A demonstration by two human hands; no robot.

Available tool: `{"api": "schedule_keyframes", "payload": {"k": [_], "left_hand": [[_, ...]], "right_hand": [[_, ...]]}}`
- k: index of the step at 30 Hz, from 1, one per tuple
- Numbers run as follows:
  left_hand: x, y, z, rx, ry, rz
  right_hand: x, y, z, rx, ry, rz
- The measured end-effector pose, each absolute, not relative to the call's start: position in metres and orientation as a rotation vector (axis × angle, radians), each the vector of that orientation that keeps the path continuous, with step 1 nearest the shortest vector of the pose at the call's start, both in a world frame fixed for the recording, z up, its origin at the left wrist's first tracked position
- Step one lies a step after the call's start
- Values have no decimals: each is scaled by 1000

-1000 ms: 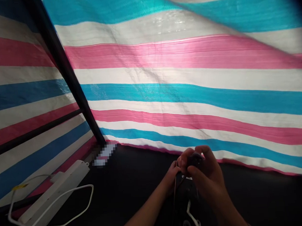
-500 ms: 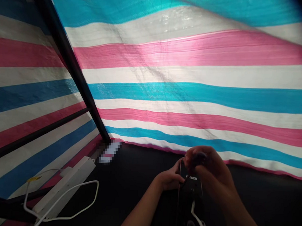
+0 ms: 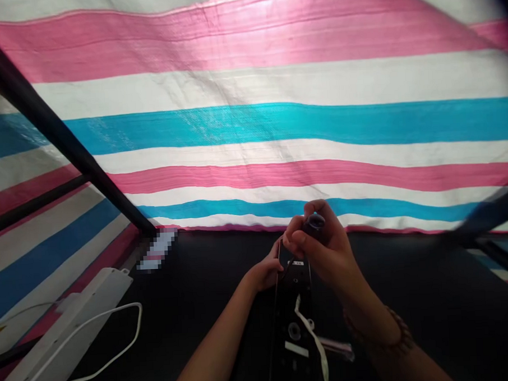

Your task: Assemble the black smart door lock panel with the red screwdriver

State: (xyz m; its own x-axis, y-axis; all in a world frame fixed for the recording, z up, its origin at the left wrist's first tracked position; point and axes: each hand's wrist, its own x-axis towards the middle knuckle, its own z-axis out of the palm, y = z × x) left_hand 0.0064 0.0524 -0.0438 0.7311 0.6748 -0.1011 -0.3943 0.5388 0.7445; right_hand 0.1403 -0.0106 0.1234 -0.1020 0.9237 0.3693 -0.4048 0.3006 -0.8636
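A long black panel-like device (image 3: 286, 312) with white labels lies lengthwise in front of me, a whitish cable (image 3: 313, 334) running along its top. My left hand (image 3: 266, 273) grips the far left edge of it, thumb on top and the other fingers mostly hidden. In my closed right hand (image 3: 328, 246) is a screwdriver; its dark handle (image 3: 315, 221) points up at me. The thin shaft (image 3: 288, 266) slants down and left toward the device's left edge, and I cannot tell what the tip touches. A clear, pinkish rod-like thing (image 3: 337, 347) sticks out on the device's right.
At left on the black tabletop (image 3: 191, 305) lies a white power strip (image 3: 70, 333) with a looped white cord (image 3: 136, 336). A blurred-out light item (image 3: 158, 251) is behind it. Black frame poles (image 3: 66, 139) and a striped sheet (image 3: 242, 123) enclose the table.
My view has tilted down and turned right, showing more of the device. The right hand has turned slightly, so the screwdriver handle's end shows better. The left hand keeps its grip.
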Motion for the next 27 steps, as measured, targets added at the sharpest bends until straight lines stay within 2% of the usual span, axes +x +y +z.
{"api": "schedule_keyframes", "payload": {"k": [5,13,22,27], "left_hand": [[-2,47,-42,705,412,665],[-29,51,-38,847,460,427],[-26,53,-35,921,475,412],[-20,50,-30,935,558,454]], "right_hand": [[144,-5,123,-632,-1148,1154],[148,-1,124,-568,-1132,1181],[152,-5,126,-508,-1170,1235],[177,-33,159,-593,-1135,986]]}}
